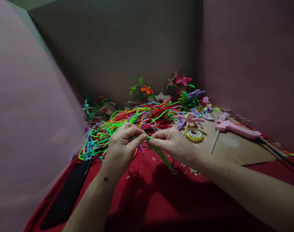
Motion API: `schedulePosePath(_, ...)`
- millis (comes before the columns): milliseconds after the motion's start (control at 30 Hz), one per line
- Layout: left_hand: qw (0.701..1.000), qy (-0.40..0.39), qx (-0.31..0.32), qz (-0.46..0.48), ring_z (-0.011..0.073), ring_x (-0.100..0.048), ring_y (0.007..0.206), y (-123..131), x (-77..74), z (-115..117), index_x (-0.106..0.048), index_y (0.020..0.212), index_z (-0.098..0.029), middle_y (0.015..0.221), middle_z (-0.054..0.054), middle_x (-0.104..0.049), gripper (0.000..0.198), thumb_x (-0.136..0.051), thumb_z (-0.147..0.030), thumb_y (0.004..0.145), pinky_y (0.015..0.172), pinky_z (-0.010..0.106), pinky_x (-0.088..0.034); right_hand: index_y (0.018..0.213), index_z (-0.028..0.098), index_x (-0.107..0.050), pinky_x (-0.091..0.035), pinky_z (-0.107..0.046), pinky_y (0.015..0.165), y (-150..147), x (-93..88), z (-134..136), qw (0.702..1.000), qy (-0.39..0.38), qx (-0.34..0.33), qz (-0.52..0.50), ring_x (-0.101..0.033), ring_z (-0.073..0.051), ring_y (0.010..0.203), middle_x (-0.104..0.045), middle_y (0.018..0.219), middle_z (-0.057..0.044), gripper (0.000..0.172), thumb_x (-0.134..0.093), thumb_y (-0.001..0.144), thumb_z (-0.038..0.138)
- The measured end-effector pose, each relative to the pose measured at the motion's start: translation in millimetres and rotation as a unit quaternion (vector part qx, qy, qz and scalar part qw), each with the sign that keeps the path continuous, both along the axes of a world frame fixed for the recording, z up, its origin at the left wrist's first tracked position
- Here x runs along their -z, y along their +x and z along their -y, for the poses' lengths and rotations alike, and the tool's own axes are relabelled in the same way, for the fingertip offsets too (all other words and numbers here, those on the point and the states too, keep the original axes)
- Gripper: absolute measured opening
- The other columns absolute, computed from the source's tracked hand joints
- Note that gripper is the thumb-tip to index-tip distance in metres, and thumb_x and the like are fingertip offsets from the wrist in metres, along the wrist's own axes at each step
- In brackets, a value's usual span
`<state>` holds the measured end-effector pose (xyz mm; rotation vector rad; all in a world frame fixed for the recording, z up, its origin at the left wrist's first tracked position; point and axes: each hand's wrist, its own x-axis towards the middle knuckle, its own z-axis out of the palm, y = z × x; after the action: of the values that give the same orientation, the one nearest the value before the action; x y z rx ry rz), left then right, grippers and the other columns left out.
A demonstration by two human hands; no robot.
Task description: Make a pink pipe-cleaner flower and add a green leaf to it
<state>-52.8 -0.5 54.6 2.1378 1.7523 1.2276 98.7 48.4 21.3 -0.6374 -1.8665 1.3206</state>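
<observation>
Between the two fingertip pinches sits the upper end of a bright green, fuzzy pipe-cleaner strip (162,156), its remainder slanting down beneath the right hand (169,140), over the red cloth-covered worktop (131,193). Both that hand and the left hand (124,140) are clamped on the strip, thumbs against fingers. Behind them lies a tangled heap of multicoloured fuzzy stems (137,114); rightward, a pink plastic glue gun (241,129).

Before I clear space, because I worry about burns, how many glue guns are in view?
1: the pink glue gun lies on the cardboard, right of the yellow tape roll. Any under the pipe-cleaner pile would be hidden.
</observation>
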Motion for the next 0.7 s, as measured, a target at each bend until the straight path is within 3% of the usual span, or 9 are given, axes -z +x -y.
schedulePosePath(100, 0.994, 0.043, -0.022, -0.098, 0.0156, -0.049, 0.074, 4.7, -9.9, 1.2, -0.064, 0.064, -0.019, 0.068, 0.000, -0.056, 0.013, -0.059, -0.027, 0.074, 0.070, 0.027, -0.037, 0.068, 0.011, -0.065, -0.040, -0.025, 0.061, 0.1, -0.3, 1.7, 0.999, 0.001, 0.016, -0.037, -0.052, -0.011, 0.061, -0.060, 0.063, -0.002, 0.021, -0.052, 0.080, 0.023)
schedulePosePath(200, 0.990, 0.007, -0.025, -0.136, 0.0139, -0.047, 0.065, 8.7, -20.8, 1.2, -0.061, 0.062, -0.018, 0.061, -0.001, -0.054, 0.016, -0.056, -0.025, 0.074, 0.062, 0.026, -0.035, 0.066, 0.011, -0.063, -0.043, -0.026, 0.064, -0.3, 1.0, 2.2, 0.998, 0.002, 0.017, -0.060, -0.055, -0.012, 0.063, -0.062, 0.064, -0.003, 0.021, -0.051, 0.080, 0.022)
schedulePosePath(400, 0.985, -0.165, 0.042, 0.040, 0.0085, -0.039, 0.050, 7.0, -32.9, -9.6, -0.056, 0.062, -0.016, 0.053, -0.004, -0.045, 0.018, -0.056, -0.030, 0.073, 0.047, 0.021, -0.030, 0.062, 0.014, -0.056, -0.047, -0.026, 0.065, -1.7, 2.9, 0.1, 0.989, -0.053, -0.017, -0.136, -0.056, -0.010, 0.062, -0.059, 0.066, 0.000, 0.021, -0.053, 0.081, 0.024)
schedulePosePath(500, 0.974, -0.183, 0.077, 0.109, 0.0087, -0.043, 0.052, 6.7, -28.8, -15.0, -0.056, 0.064, -0.015, 0.055, -0.004, -0.049, 0.015, -0.057, -0.028, 0.072, 0.050, 0.020, -0.035, 0.062, 0.013, -0.055, -0.049, -0.027, 0.063, -1.4, 0.4, -1.5, 0.974, -0.148, -0.044, -0.163, -0.057, -0.010, 0.057, -0.059, 0.062, 0.000, 0.019, -0.054, 0.080, 0.020)
schedulePosePath(600, 0.983, -0.140, 0.052, 0.108, 0.0091, -0.045, 0.054, 9.2, -17.7, -17.3, -0.057, 0.066, -0.015, 0.056, -0.003, -0.050, 0.015, -0.058, -0.028, 0.074, 0.051, 0.020, -0.036, 0.069, 0.011, -0.058, -0.052, -0.030, 0.058, -0.8, -2.0, -3.5, 0.944, -0.271, -0.087, -0.166, -0.060, -0.012, 0.053, -0.060, 0.058, -0.002, 0.014, -0.051, 0.080, 0.014)
schedulePosePath(700, 0.995, -0.068, 0.020, 0.077, 0.0091, -0.045, 0.057, 10.5, -5.5, -18.0, -0.058, 0.068, -0.015, 0.059, -0.003, -0.052, 0.013, -0.058, -0.027, 0.075, 0.053, 0.019, -0.037, 0.068, 0.010, -0.059, -0.051, -0.027, 0.051, -0.7, -2.9, -5.4, 0.938, -0.298, -0.096, -0.145, -0.060, -0.012, 0.047, -0.062, 0.057, -0.004, 0.014, -0.050, 0.079, 0.009)
